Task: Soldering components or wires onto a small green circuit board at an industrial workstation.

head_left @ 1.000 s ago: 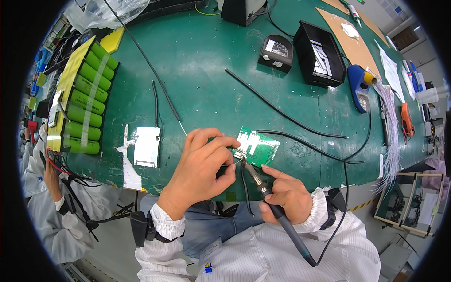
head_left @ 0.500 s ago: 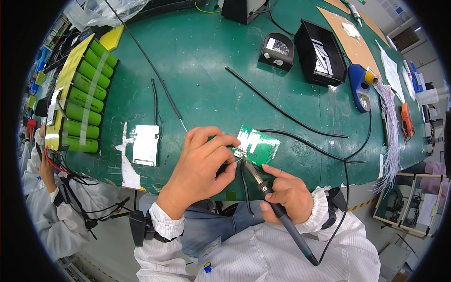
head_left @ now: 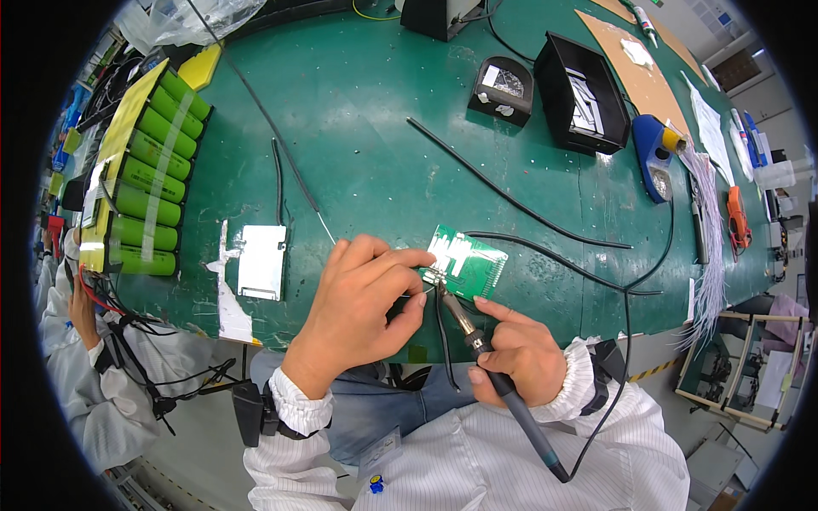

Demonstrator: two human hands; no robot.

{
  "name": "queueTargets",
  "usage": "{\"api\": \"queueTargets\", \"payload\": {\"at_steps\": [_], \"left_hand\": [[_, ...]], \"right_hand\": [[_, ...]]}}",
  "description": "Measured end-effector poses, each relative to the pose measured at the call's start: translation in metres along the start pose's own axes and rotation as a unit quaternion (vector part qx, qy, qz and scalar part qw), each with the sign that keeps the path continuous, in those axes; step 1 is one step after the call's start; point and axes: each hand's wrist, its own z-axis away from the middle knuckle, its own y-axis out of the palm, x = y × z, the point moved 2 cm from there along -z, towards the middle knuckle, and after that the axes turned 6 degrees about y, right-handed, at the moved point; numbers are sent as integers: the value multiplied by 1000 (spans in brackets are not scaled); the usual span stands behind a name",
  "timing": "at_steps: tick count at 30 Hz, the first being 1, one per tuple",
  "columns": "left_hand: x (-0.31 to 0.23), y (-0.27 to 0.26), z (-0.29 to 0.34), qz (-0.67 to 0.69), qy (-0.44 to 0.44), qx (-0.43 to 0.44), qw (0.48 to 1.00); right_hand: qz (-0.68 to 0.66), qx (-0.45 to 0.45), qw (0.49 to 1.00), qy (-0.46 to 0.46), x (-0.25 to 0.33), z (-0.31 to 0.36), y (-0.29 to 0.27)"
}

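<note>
My right hand point(head_left: 527, 358) is closed around the grey grip of a soldering iron point(head_left: 521, 412), its forefinger reaching to the near edge of a green circuit board point(head_left: 473, 269). The iron's tip meets the board's near left part, by the silvery strips. My left hand point(head_left: 358, 302) is closed in a pinch at the board's left edge, forefinger on it. A thin silver wire point(head_left: 325, 227), apparently solder, runs out of a dark sleeve point(head_left: 285, 162) and passes behind this hand. A black cable point(head_left: 445, 341) hangs from the board over the table edge.
On the left stands a pack of green battery cells point(head_left: 153, 200); nearer lies a silvery-white plate point(head_left: 262, 262). Black cables point(head_left: 511, 200) cross the green table point(head_left: 358, 111). Toward the right are a black bin point(head_left: 579, 102) and a blue iron stand point(head_left: 652, 157). A co-worker's hand point(head_left: 83, 311) shows far left.
The iron's rear end has swung slightly left, with its tip still at the board. My left hand has shifted very slightly left, and its thumb a little. The board looks unmoved.
</note>
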Motion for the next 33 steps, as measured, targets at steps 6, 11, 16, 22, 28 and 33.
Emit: {"api": "queueTargets", "payload": {"at_steps": [6,11,16,22,28,33], "left_hand": [[0,0,-1,18,-1,-7,1000],[1,2,0,9,0,-9,1000],[1,2,0,-2,1,-7,1000],[0,2,-1,-2,1,-7,1000],[2,3,-1,-8,7,-4,1000],[0,1,-1,-5,1,-4,1000]], "right_hand": [[0,5,1000,2,1,-2,-3],[-43,-35,998,15,-2,1,-1],[-2,-10,1000,0,1,0,0],[-10,-35,999,-4,-1,3,3],[-8,-30,1000,-4,-2,4,3],[-10,-32,999,0,-1,5,4]]}}
